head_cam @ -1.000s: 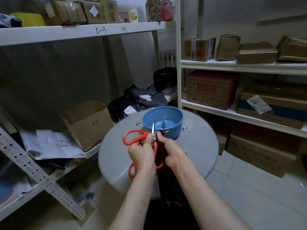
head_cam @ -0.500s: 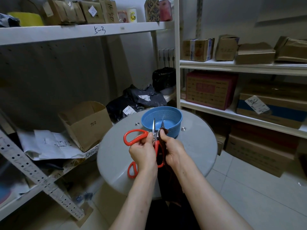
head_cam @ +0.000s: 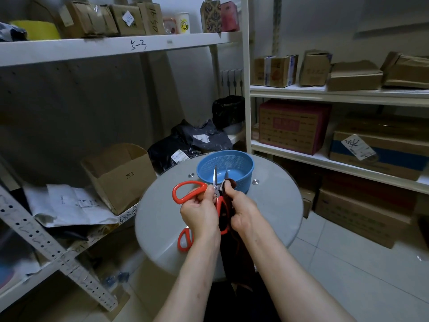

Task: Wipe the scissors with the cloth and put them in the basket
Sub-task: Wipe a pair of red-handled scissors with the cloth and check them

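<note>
1. While both hands work over the near half of the round grey tabletop (head_cam: 162, 217), bare surface lies to their left and right; metal shelves (head_cam: 325, 94) stand just behind its far edge.
2. At that far edge stands a round blue plastic mesh basket (head_cam: 243, 177), its blue floor showing.
3. Held above the tabletop just short of the basket, the red-handled steel scissors (head_cam: 196, 184) point tips-up with blades parted.
4. Gripping them near the pivot is the left hand (head_cam: 199, 214); one red loop juts left.
5. Close beside it, the right hand (head_cam: 243, 210) pinches a dark cloth (head_cam: 235, 252) around the right blade; the cloth hangs past the near edge.
</note>
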